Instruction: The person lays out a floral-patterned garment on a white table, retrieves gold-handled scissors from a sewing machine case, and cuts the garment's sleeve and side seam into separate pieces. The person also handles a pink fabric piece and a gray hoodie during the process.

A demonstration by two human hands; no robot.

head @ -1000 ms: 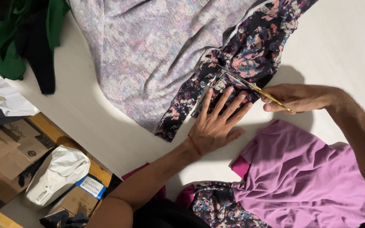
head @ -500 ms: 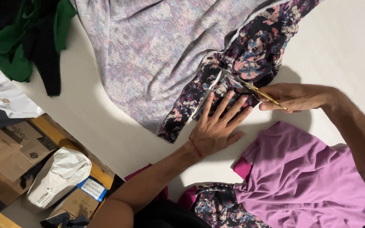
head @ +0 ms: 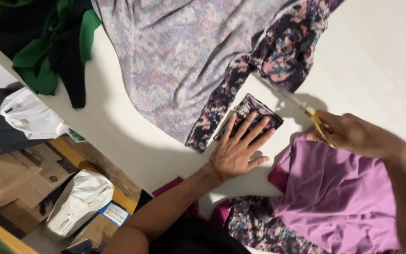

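My left hand (head: 238, 147) lies flat, fingers spread, on a small cut-off piece of dark floral fabric (head: 254, 109) on the white table (head: 377, 56). That piece now lies apart from the large floral fabric (head: 283, 56), whose pale lilac underside spreads toward the far left. My right hand (head: 353, 134) grips gold-handled scissors (head: 313, 121), blades pointing up-left, just right of the cut piece and clear of the cloth.
A purple garment (head: 339, 193) lies under my right forearm, with more floral cloth (head: 264, 226) beside it. Green and black clothes (head: 48, 42) are piled at the table's far left. Below the table edge are cardboard boxes (head: 10, 174) and white plastic bags (head: 78, 200).
The scissors have finished cutting through the floral strip and my right hand has drawn back to the right. The small piece under my left hand is now separate.
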